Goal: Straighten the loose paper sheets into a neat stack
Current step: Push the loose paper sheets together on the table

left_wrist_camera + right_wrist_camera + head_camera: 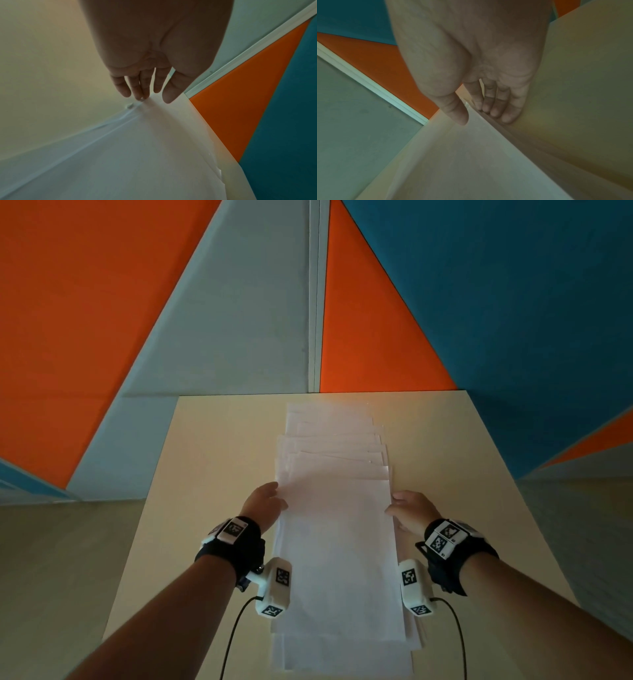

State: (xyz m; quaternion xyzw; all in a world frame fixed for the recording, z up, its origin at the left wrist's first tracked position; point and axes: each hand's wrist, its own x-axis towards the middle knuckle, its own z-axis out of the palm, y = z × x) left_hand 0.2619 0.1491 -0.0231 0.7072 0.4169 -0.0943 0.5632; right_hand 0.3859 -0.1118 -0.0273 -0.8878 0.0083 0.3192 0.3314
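Note:
Several white paper sheets (335,542) lie fanned lengthwise down the middle of a beige table (212,474), their far ends stepped and slightly skewed. My left hand (265,501) is at the pile's left edge; in the left wrist view its straight fingertips (141,98) touch the edge of the paper (137,155) and the thumb reaches over the sheet. My right hand (402,505) is at the right edge. In the right wrist view its fingers (494,113) lie straight along the side of the paper (462,162), with the thumb above the top sheet.
The table's far edge meets a wall of orange (370,337), grey and blue panels (513,302). Bare tabletop runs on both sides of the sheets. Wrist cameras with cables (236,635) hang under both forearms near the pile's near end.

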